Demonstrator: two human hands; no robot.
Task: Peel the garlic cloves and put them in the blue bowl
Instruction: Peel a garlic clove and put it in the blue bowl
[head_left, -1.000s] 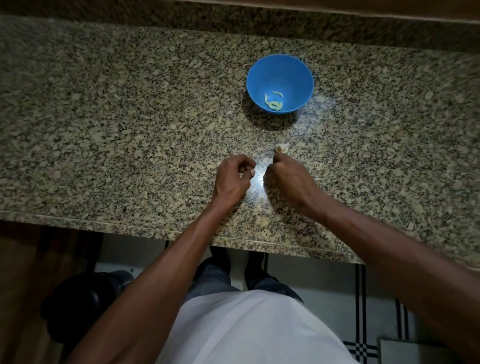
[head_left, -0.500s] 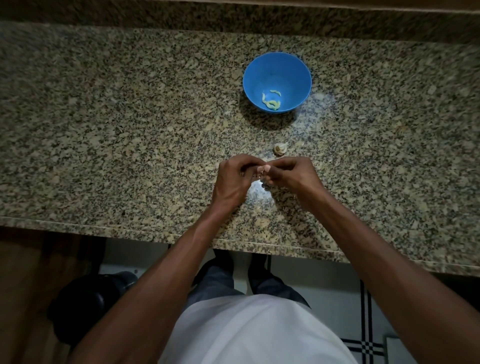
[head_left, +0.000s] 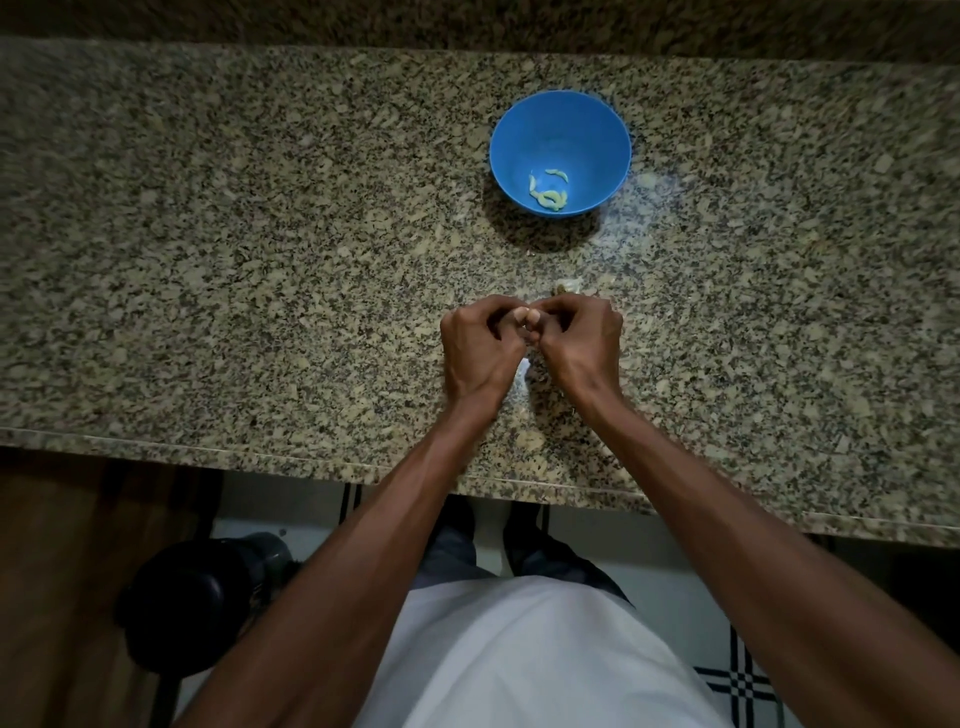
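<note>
Your two hands meet fingertip to fingertip over the speckled granite table (head_left: 260, 249), and whatever they pinch between them is almost wholly hidden; only a pale sliver shows at the fingertips, too small to tell as peeled or unpeeled. Your left hand (head_left: 480, 348) is curled, thumb and fingers closed in a grip on that small thing, and your right hand (head_left: 582, 345) is curled the same way against it, so both are grasping the garlic clove between them. Your forearms cross the table's near edge and cover part of it. Below the edge, a dark round object (head_left: 202, 603) on the floor is too dim to name. The round blue plastic bowl (head_left: 597, 135) stands well beyond your hands, holding several pale yellowish peeled garlic cloves (head_left: 549, 195) at its bottom. A small papery garlic piece (head_left: 567, 285) lies on the table just beyond your right fingers, partly cut off by them.
</note>
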